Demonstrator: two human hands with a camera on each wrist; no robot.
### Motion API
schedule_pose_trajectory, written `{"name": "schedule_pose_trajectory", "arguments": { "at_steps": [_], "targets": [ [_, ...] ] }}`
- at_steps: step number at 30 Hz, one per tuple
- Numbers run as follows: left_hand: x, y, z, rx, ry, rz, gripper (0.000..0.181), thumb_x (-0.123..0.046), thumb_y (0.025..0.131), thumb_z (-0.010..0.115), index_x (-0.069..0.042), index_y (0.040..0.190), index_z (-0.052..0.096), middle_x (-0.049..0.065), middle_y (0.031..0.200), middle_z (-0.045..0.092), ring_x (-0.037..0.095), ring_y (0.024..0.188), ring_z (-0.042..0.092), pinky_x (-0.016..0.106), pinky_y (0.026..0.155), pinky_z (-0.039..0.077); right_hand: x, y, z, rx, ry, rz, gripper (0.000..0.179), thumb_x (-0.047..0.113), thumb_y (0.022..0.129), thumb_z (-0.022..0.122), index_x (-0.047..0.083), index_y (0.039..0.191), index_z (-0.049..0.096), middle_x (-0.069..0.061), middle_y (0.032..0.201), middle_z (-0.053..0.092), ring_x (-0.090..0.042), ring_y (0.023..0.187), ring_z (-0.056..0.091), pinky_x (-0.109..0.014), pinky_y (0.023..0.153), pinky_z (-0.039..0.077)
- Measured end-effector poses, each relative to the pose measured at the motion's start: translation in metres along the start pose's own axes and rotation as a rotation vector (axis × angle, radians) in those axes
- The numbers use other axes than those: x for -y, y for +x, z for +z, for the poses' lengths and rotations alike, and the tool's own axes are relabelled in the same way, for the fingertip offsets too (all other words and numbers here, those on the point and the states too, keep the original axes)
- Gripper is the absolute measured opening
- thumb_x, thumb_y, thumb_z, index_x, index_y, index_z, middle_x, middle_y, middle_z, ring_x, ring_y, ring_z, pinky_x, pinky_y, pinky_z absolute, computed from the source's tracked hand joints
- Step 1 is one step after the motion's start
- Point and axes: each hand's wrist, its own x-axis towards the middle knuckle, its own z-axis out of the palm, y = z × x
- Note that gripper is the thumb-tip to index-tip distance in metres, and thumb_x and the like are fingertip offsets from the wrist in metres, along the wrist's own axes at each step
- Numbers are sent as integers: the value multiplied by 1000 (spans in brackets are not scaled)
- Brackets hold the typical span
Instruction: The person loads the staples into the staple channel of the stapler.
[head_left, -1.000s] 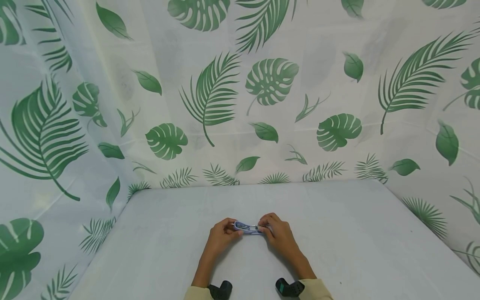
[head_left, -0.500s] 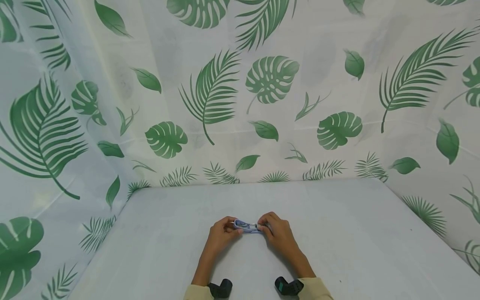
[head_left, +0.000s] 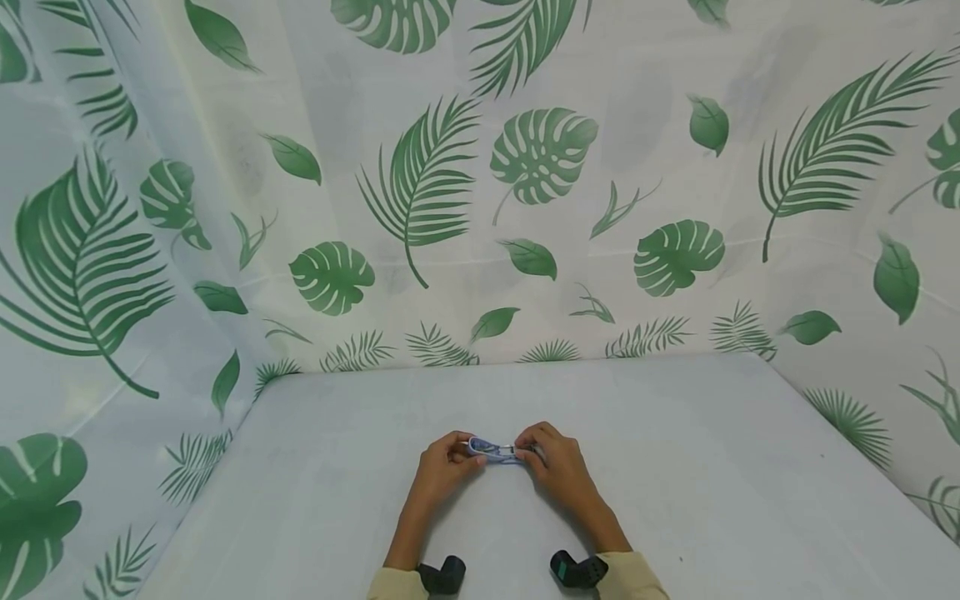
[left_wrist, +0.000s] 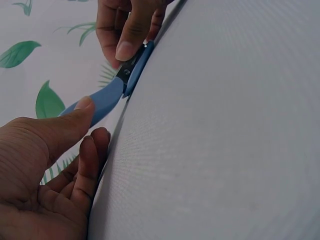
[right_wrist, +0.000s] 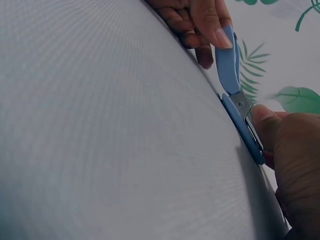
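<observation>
Both hands hold a blue hole punch point(head_left: 491, 452) low over the middle of the table, lying crosswise. My left hand point(head_left: 442, 468) pinches the rounded blue handle end between thumb and fingers. At the other end, my right hand point(head_left: 561, 468) grips the metal head, thumb on one side and fingers behind. In the right wrist view, a rivet shows on the metal head point(right_wrist: 241, 104), and a blue strip point(right_wrist: 241, 127) runs along its underside, close over the table. The handle point(left_wrist: 106, 99) fills the gap between the hands in the left wrist view.
The white table point(head_left: 300, 500) spreads around both hands. Behind it and at the sides hang white curtains point(head_left: 442, 308) printed with green leaves. Black wrist devices point(head_left: 442, 575) sit at the cuffs of the light yellow sleeves point(head_left: 633, 575).
The head view has tilted slightly, so the scene sits a little higher in it. Both hands keep the same grip on the hole punch.
</observation>
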Motion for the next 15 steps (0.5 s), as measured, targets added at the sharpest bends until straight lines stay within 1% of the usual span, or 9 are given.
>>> {"name": "schedule_pose_trajectory", "arguments": {
  "at_steps": [3,8,15],
  "targets": [
    [0,0,0,-1,-3,-2,34,-21,85,77,-5,113,66,12,98,70,13,78,59,21,67,47,0,0,-1,3,14,7,17,14,81,80,14,94,69,4,97,67,-13,91,67,-35,82,53],
    [0,-1,1,2,-2,-10,34,-21,84,77,-5,113,66,11,98,70,13,78,58,22,67,47,2,-1,-2,12,25,24,24,14,78,81,14,99,68,3,98,69,-13,91,67,-36,84,53],
    [0,0,0,-1,-8,-13,34,-20,84,77,-5,113,66,11,97,70,12,78,59,22,67,47,-2,-1,0,-3,53,-27,20,13,79,81,17,95,68,4,97,69,-12,92,67,-37,83,53]
  ]
}}
